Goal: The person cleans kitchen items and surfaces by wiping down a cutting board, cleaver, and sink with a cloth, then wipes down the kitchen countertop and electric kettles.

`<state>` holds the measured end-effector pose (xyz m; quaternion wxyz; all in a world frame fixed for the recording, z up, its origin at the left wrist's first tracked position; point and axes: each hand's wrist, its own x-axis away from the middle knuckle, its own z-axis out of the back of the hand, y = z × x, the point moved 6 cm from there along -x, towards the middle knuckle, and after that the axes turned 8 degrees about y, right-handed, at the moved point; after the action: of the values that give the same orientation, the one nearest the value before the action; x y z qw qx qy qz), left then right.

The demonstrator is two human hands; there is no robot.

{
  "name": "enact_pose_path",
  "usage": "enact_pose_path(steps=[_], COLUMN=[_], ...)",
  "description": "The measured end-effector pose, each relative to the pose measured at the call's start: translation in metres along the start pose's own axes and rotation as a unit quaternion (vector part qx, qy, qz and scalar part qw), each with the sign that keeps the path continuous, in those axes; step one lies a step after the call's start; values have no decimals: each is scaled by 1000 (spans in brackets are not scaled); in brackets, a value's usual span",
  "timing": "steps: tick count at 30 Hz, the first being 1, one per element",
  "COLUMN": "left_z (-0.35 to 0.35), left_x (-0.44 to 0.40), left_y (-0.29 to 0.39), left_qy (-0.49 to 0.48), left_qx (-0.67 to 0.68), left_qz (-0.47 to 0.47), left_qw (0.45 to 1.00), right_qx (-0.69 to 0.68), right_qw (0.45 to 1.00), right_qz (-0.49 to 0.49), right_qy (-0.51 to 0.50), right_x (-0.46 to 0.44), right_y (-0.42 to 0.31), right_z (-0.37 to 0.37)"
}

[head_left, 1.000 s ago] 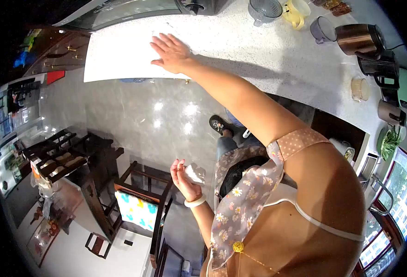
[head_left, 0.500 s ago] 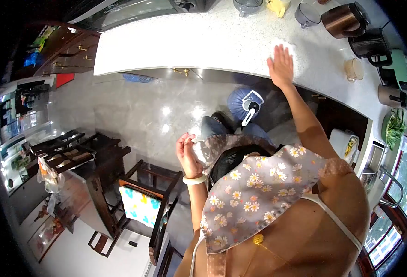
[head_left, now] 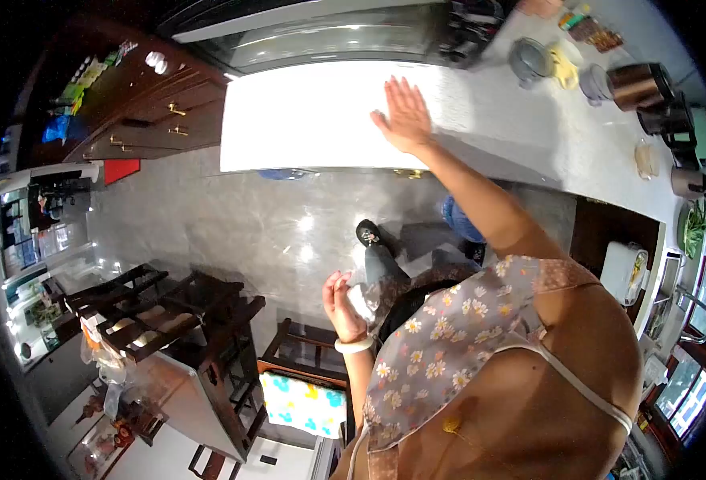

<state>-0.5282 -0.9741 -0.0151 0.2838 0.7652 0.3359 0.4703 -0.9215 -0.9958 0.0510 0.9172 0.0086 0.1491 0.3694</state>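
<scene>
My right hand (head_left: 406,118) lies flat on the white countertop (head_left: 289,112), palm down with its fingers stretched out. Glare makes it hard to see whether anything thin is under the palm. Lower down, in front of my body, my left hand (head_left: 345,310) is raised with its fingers curled around a crumpled white tissue (head_left: 362,302). A pale bracelet (head_left: 354,345) circles the left wrist.
Glass cups (head_left: 531,61), a yellow cup (head_left: 564,66) and kettles (head_left: 639,86) line the counter's far right. A glass-fronted appliance (head_left: 329,40) stands behind it. Below are a blue-bodied bin (head_left: 461,220), a chair with a patterned cushion (head_left: 303,404) and a dark table (head_left: 197,400).
My right hand swept right along the counter, then back left. My left hand stays low with the tissue. The view has shifted, and one foot has stepped left.
</scene>
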Motion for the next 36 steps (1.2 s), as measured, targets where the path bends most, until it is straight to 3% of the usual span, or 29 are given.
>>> enact_pose_path(steps=[9, 12, 16, 18, 21, 25, 26, 27, 31, 33, 35, 36], left_z=[122, 136, 117, 106, 75, 44, 36, 27, 3, -7, 16, 15], left_x=[-47, -52, -58, -70, -80, -90, -89, -87, -79, -63, -88, -90], left_y=[53, 51, 65, 74, 92, 76, 70, 64, 44, 50, 19, 19], left_qy=[155, 163, 97, 68, 18, -36, -41, -48, -115, -65, -161, -162], left_qx=[57, 55, 66, 37, -11, -48, -53, -58, -102, -109, -57, -85], left_qz=[26, 27, 5, -25, -51, -42, -29, -16, -11, 92, 89, 59], left_qw=[986, 985, 993, 997, 998, 997, 997, 997, 988, 988, 981, 981], right_qx=[-49, -24, -17, -65, -36, -180, -105, -52, 122, 105, 145, 70], right_qw=[998, 994, 962, 951, 966, 977, 991, 997, 974, 953, 916, 929], right_qz=[40, 98, 271, 302, 254, 56, 20, 12, -147, -264, -356, -350], right_qy=[26, -32, -36, 4, -30, -98, -80, 54, 122, 111, 113, 101], right_x=[-135, -137, -74, -35, 2, 48, 56, 77, 155, 158, 145, 124], right_y=[-248, -313, -342, -321, -246, -76, -33, 13, 204, 232, 214, 194], right_z=[-29, -29, -20, -20, -11, 24, 30, 43, 22, 20, 12, 9])
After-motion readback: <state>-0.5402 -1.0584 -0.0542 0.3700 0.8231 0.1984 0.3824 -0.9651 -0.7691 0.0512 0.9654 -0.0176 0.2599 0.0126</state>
